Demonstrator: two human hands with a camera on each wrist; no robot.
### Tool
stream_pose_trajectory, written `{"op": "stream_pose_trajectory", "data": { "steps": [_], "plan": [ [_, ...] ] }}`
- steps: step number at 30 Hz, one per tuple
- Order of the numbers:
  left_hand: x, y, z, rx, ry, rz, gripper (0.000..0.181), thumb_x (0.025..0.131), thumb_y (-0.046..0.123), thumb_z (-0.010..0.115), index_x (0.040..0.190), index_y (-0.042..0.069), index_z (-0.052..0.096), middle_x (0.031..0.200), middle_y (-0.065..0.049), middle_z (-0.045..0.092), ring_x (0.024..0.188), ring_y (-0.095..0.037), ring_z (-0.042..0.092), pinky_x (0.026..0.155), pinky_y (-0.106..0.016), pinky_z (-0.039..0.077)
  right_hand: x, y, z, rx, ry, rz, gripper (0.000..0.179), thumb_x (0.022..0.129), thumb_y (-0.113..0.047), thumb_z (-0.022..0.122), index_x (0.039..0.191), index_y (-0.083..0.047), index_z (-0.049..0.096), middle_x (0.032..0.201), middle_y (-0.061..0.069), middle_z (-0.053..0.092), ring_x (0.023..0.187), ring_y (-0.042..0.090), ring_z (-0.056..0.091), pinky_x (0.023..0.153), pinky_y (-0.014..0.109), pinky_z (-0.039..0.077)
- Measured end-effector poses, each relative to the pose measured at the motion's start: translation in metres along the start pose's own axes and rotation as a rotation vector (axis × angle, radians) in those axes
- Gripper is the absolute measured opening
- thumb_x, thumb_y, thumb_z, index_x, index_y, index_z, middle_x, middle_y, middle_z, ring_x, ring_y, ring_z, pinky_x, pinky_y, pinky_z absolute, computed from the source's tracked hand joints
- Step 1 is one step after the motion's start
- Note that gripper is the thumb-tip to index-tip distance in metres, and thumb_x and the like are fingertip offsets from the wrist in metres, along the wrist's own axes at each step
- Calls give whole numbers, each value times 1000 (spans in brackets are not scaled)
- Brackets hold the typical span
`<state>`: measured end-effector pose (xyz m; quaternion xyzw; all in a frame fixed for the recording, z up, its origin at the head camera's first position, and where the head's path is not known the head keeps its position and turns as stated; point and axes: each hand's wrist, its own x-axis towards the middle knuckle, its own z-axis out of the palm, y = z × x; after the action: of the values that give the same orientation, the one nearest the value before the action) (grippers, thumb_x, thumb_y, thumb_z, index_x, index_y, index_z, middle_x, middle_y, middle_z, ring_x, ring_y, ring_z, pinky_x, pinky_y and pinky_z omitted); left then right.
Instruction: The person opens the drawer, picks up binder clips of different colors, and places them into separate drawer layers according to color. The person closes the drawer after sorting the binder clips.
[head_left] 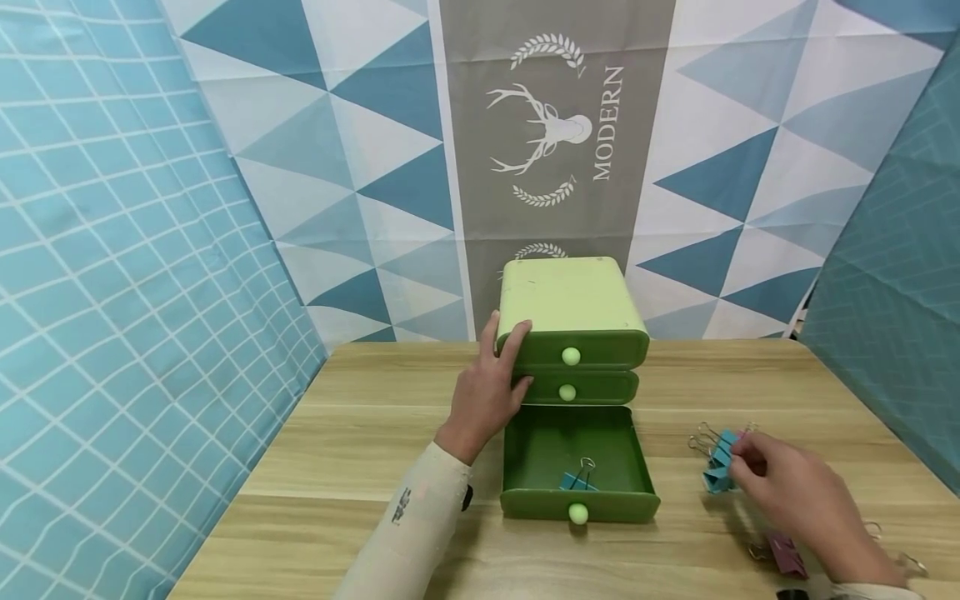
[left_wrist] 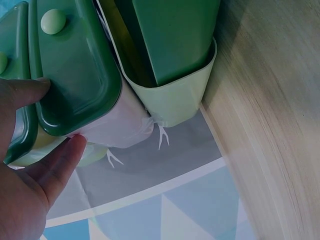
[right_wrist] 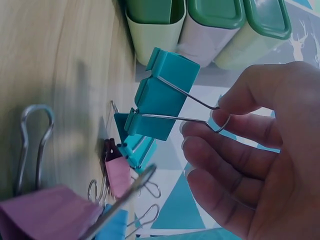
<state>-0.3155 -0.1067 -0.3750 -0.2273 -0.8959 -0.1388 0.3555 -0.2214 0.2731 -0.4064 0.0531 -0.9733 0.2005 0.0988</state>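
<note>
Left hand [head_left: 486,398], fingers extended, touches the three-drawer organiser [head_left: 568,296], probably steadying it. Right hand [head_left: 798,490] pinches a teal binder clip [right_wrist: 166,97] by its wire handle [right_wrist: 186,119], presumably for easy hold.

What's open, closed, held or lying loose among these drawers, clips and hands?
Top drawer: closed
Middle drawer: closed
Bottom drawer: pulled open
Blue binder clip: lying inside the bottom drawer
Teal binder clip: pinched in the right hand
Pink binder clip at the head view's lower edge: loose on the wooden table
Left hand: resting against the drawer unit
</note>
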Motion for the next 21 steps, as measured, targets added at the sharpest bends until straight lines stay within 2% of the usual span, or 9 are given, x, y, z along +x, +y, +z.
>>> {"op": "stream_pose_trajectory", "data": {
  "steps": [11,21],
  "plan": [
    [-1,-1,0,-4,2,2,90,85,28,82,156,26,27,158,-24,26,46,-12,40,40,-26,35,1,-21,4,16,104,-96,8,89,-13,64,94,-14,70,77,-7,63,64,12,51,58,36,43],
    [-1,-1,0,-6,8,3,90,84,27,83,156,26,28,157,-25,28,47,-13,42,41,-27,36,6,-35,8,30,124,-131,6,89,-11,68,94,-12,71,79,-5,65,69,12,56,60,38,47]
  ]
}}
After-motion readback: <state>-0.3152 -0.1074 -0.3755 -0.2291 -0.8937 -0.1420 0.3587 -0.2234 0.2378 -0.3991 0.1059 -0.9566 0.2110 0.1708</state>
